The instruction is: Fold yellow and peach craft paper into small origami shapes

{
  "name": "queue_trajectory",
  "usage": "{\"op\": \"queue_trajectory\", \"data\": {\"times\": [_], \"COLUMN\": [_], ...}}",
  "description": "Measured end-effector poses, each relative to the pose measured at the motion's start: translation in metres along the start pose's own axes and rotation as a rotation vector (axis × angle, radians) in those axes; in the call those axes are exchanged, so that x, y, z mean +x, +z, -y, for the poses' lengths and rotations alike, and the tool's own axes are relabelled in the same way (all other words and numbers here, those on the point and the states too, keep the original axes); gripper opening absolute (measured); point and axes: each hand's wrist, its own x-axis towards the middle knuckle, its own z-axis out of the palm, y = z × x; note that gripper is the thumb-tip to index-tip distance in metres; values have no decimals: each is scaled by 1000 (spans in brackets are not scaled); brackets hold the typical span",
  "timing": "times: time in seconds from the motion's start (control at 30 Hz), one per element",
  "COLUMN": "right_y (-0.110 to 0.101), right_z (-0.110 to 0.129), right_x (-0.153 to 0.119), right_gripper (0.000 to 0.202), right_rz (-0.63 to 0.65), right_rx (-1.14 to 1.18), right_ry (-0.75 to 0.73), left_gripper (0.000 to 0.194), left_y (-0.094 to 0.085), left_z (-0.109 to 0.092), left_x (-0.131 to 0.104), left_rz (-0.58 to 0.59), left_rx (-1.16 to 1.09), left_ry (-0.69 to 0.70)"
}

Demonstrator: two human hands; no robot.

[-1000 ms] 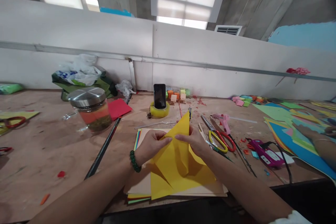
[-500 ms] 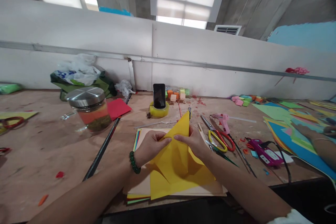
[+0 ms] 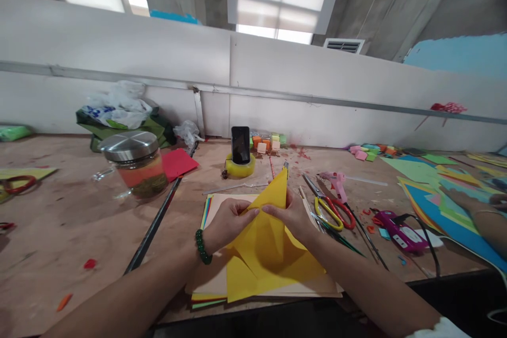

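A steel-lidded jar (image 3: 137, 169) stood at the left of the table (image 3: 99, 232), red paper (image 3: 180, 163) just beside it and a plastic bag (image 3: 127, 106) behind. A phone (image 3: 240, 144) stood upright at a yellow tape roll (image 3: 241, 170) — small coloured cubes (image 3: 262, 147) sat close behind. Rightward lay scissors (image 3: 335, 213), a pink glue gun (image 3: 337, 185) and a purple power strip (image 3: 402, 232) — a black cord (image 3: 430, 240) trailed from it.
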Motion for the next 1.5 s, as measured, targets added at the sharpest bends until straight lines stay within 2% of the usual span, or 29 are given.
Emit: {"op": "queue_trajectory", "data": {"times": [0.4,0.57,0.7,0.83,1.03,1.2,1.4,1.5], "right_y": [2,-5,-17,-25,-27,-31,-37,-38], "right_z": [5,10,16,21,26,27,27,27], "right_x": [-3,1,12,18,15,16,21,22], "right_gripper": [44,37,32,42,51,51,51,52], "right_rz": [-24,63,7,-23,-34,-91,-149,-157], "right_rx": [-55,113,179,246,240,208,183,147], "right_ry": [-54,-18,-28,-10,-3,-26,-19,-68], "left_gripper": [47,47,48,50,48,45,43,41], "left_y": [-1,-3,-5,-4,-1,-1,-3,-3], "left_z": [3,2,-2,-4,-1,-3,-2,-2], "left_x": [0,-1,-4,-7,-5,-2,-2,-2], "left_rz": [21,62,115,159,114,51,46,47], "left_rx": [39,40,75,124,108,118,131,135], "left_ry": [42,47,44,49,42,29,38,20]}}
